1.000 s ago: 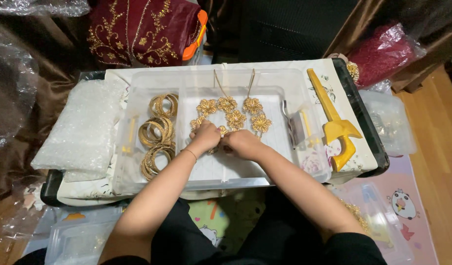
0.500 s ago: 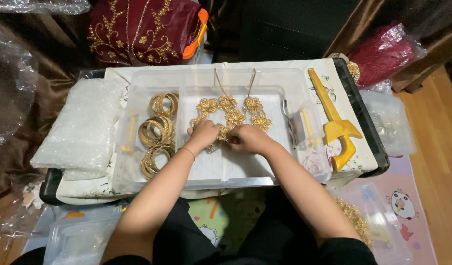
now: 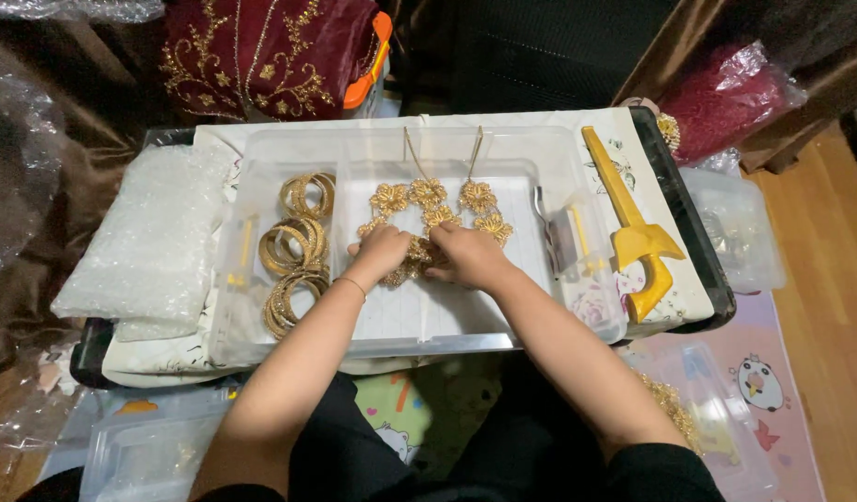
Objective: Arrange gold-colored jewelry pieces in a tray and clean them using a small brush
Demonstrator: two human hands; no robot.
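Note:
A gold flower-shaped necklace point(image 3: 439, 206) lies in the middle of a clear plastic tray point(image 3: 382, 344). My left hand point(image 3: 380, 252) and my right hand point(image 3: 465, 255) sit side by side on the necklace's lower part, fingers closed on its gold pieces. The necklace's two thin cords run up toward the tray's far wall. Stacks of gold bangles point(image 3: 294, 246) fill the tray's left section, just left of my left hand.
A yellow toy sword point(image 3: 631, 226) lies right of the tray. Bubble wrap point(image 3: 149, 237) lies at the left. A red embroidered cloth point(image 3: 261, 46) is behind, a red wrapped bundle point(image 3: 721, 93) at the far right. Clear boxes point(image 3: 735, 228) stand right and below.
Both hands have shifted slightly toward me on the necklace's lower part; the necklace itself stays in place.

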